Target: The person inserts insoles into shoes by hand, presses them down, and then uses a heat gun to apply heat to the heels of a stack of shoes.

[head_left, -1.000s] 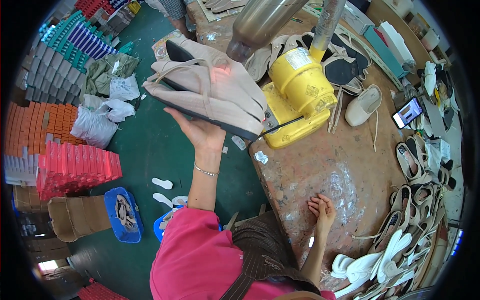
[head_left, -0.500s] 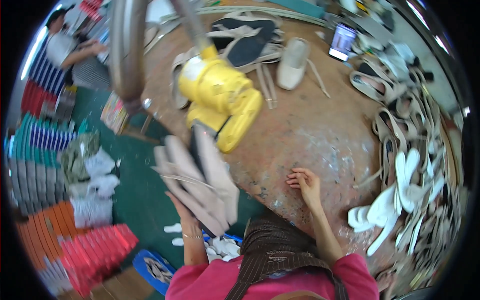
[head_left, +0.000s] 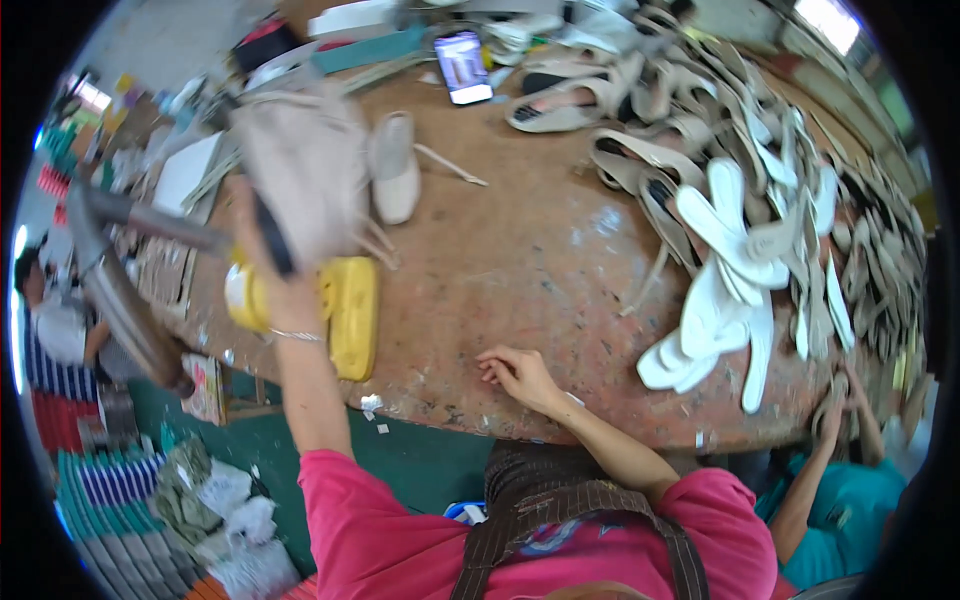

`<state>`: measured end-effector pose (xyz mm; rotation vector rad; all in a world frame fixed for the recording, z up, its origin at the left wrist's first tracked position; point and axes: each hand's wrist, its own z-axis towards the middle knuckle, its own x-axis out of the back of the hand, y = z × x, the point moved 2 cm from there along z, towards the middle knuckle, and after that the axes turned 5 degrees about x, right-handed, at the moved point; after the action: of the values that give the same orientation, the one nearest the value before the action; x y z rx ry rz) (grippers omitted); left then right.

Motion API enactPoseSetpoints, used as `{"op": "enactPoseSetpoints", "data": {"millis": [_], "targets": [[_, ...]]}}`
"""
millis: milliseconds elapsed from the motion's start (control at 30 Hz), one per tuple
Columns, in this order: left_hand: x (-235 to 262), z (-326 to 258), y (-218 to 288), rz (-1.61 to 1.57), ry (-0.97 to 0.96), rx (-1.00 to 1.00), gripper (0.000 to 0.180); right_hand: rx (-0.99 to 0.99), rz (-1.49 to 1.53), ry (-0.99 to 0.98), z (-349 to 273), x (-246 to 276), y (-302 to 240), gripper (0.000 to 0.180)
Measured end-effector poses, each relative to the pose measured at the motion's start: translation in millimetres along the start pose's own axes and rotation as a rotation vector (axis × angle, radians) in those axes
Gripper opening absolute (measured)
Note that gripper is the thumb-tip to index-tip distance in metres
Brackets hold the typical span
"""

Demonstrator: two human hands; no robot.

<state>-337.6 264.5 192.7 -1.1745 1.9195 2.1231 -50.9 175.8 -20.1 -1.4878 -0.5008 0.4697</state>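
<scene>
My left hand (head_left: 268, 265) is stretched over the table's left side, closed on a blurred bundle of beige shoes (head_left: 305, 175); dark soles show at its edge. Below the bundle is a yellow device (head_left: 352, 320) on a metal arm (head_left: 125, 270). A single beige shoe (head_left: 395, 170) with a loose strap lies just right of the bundle. Near the table's front edge rests my right hand (head_left: 518, 376), its fingers loosely bent and a little apart, with nothing in them.
White insoles (head_left: 715, 320) lie in a pile on the right of the table (head_left: 480, 290), beside many beige shoes (head_left: 660, 160). A lit phone (head_left: 463, 68) lies at the back. Another person in teal (head_left: 845, 510) works at the right; one more (head_left: 65, 325) sits far left.
My left hand has carried the bundle of shoes up from beside the table to over its far left part. The view has turned to the right. My right hand stays on the table.
</scene>
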Motion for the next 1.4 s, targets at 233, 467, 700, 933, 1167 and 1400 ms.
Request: {"op": "enactPoseSetpoints", "data": {"millis": [233,467,700,933,1167,1400], "targets": [[0,8,-45,0.200,0.224,-0.304,0.073,0.159,-0.050,0.023,6,9,5,0.021],[2,-109,-178,0.781,-0.161,0.062,0.035,0.456,-0.741,0.638,-27,149,-58,0.031],[-109,-118,-237,1.288,-0.852,-0.358,0.028,0.256,-1.526,0.829,-20,318,-70,0.040],[-215,-84,-343,1.390,-0.901,-1.001,0.031,0.393,-1.000,1.013,-62,335,-115,0.019],[-223,-97,-294,1.358,-0.923,-1.085,0.017,0.547,0.266,1.240,-136,326,-196,0.044],[-74,-217,-193,1.478,-0.776,-0.470,0.033,0.175,0.171,0.767,-143,285,-130,0.054]]}}
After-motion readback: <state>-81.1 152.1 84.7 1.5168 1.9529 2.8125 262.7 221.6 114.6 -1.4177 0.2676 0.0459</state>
